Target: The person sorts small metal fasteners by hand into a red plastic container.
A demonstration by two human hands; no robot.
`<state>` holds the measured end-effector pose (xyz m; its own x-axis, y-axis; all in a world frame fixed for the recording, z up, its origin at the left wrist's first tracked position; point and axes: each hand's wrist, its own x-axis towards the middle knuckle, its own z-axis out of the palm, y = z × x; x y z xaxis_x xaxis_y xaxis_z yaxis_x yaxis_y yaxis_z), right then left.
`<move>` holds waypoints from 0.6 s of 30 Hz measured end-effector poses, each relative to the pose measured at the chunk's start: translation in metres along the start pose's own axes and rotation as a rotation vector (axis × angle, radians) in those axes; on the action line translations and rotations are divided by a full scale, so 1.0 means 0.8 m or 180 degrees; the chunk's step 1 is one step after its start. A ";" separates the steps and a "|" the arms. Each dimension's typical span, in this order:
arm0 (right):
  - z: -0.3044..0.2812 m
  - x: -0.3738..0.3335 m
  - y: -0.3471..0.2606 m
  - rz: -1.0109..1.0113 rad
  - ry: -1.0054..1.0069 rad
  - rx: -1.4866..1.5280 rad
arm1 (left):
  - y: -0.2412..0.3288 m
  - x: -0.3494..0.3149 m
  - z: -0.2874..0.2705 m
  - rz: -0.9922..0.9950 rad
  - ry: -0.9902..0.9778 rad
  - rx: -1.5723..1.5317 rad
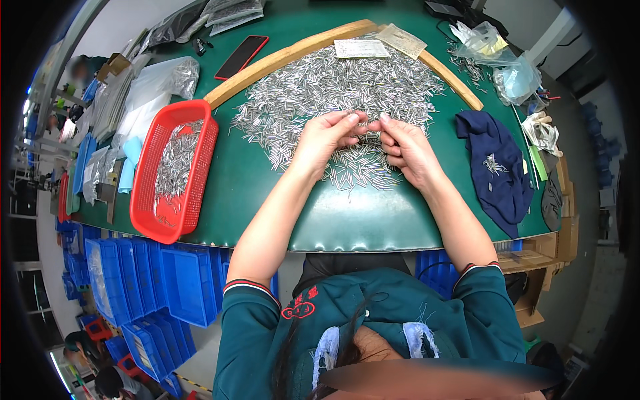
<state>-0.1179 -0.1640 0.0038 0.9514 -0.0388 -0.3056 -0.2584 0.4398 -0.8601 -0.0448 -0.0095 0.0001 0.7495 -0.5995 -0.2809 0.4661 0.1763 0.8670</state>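
A wide heap of thin silver metal pins (320,87) covers the middle of the green table. Over its near part, my left hand (327,139) and my right hand (408,148) face each other, their fingertips close together. On each hand, thumb and index finger are pinched. Whatever sits between them blends with the pins behind and is too small to make out. A looser scatter of pins (363,170) lies just below my hands. To the left stands a red plastic basket (208,143) with more of the same pins (177,163) inside.
Wooden strips (293,57) (460,90) border the heap's far side, with paper slips (361,49) on top. A phone (241,57) lies behind the basket. At right are a dark blue cloth (487,167) and plastic bags (517,80). Blue bins (190,283) stand below the table edge.
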 end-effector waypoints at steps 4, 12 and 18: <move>0.002 0.000 0.002 -0.0028 -0.0051 -0.0247 | -0.009 0.001 0.002 0.1667 0.0217 0.1852; 0.004 -0.001 0.007 -0.0406 0.0321 -0.0521 | -0.016 -0.006 0.014 0.2408 0.0401 0.2858; 0.003 0.002 0.012 -0.1213 0.0341 -0.0987 | -0.023 0.000 0.010 0.1816 0.0185 0.2146</move>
<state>-0.1182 -0.1577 -0.0040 0.9694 -0.2438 0.0275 0.0508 0.0897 -0.9947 -0.0574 -0.0190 -0.0122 0.8144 -0.5168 0.2639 -0.3488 -0.0726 0.9344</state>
